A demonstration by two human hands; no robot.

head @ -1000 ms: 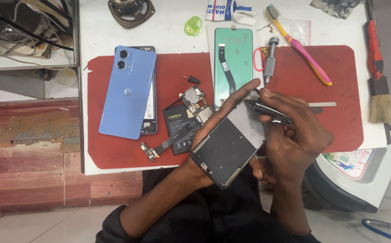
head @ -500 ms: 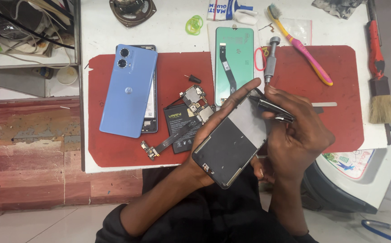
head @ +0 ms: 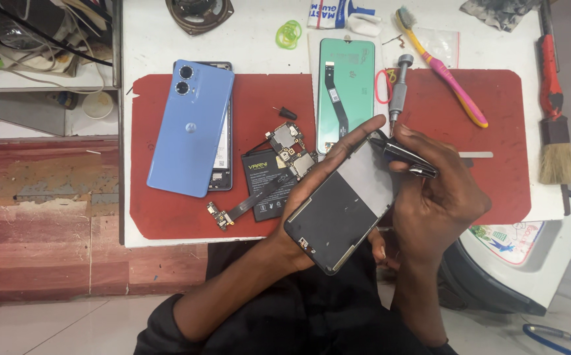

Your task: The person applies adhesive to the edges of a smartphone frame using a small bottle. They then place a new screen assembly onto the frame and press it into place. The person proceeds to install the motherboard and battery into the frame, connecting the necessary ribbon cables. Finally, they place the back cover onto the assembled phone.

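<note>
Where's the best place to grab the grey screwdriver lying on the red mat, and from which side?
Take the screwdriver by its thick grey handle, the upper half. It lies nearly upright in the head view, tip toward the right hand, so a pinch across the handle from above, fingers left and right, looks best. Its lower tip is crowded by the phone frame.
</note>
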